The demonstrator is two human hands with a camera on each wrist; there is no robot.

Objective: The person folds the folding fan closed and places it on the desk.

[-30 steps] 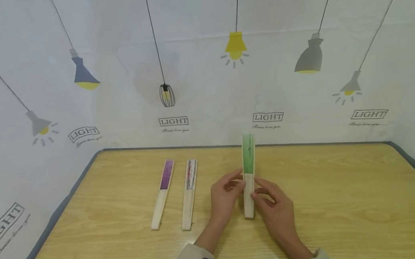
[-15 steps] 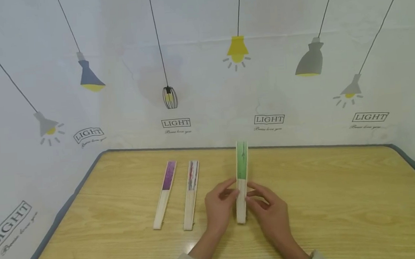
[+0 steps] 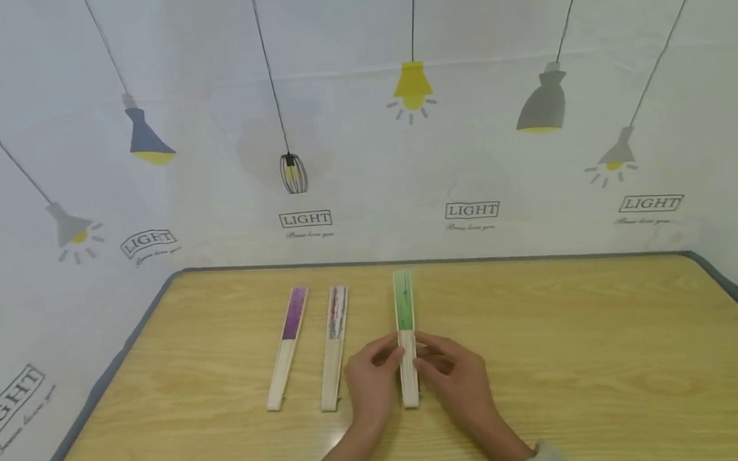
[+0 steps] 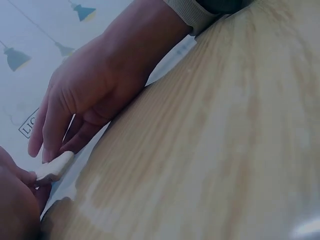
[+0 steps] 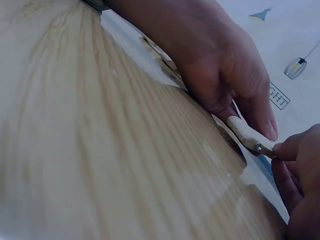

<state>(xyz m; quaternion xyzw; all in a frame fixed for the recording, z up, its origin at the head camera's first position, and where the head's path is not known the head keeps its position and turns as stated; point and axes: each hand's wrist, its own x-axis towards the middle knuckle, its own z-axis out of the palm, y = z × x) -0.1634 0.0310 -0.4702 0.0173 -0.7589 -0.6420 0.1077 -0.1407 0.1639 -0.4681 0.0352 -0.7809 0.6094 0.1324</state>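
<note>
A folded hand fan with a green upper part point(image 3: 404, 299) and pale slats stands lengthwise between my hands, at the middle of the table. My left hand point(image 3: 372, 384) pinches its left edge with thumb and fingers, and my right hand point(image 3: 459, 374) pinches the right edge. In the right wrist view the pale end of the fan point(image 5: 245, 132) shows a small metal rivet, low over the table with a dark shadow beneath. Whether it touches the wood I cannot tell. In the left wrist view the same end of the fan point(image 4: 56, 167) sits between both hands.
Left of my hands lie two more folded fans, a purple-topped fan point(image 3: 289, 348) and a fan with a white, red and grey pattern point(image 3: 335, 347). The wooden table point(image 3: 596, 357) has a dark edge and meets a white lamp-printed backdrop point(image 3: 363, 152) behind and at the sides.
Both hands have carried the green fan left, towards the other two fans, and lowered it. Its tilt has straightened. The two lying fans have stayed put; the head view has shifted slightly.
</note>
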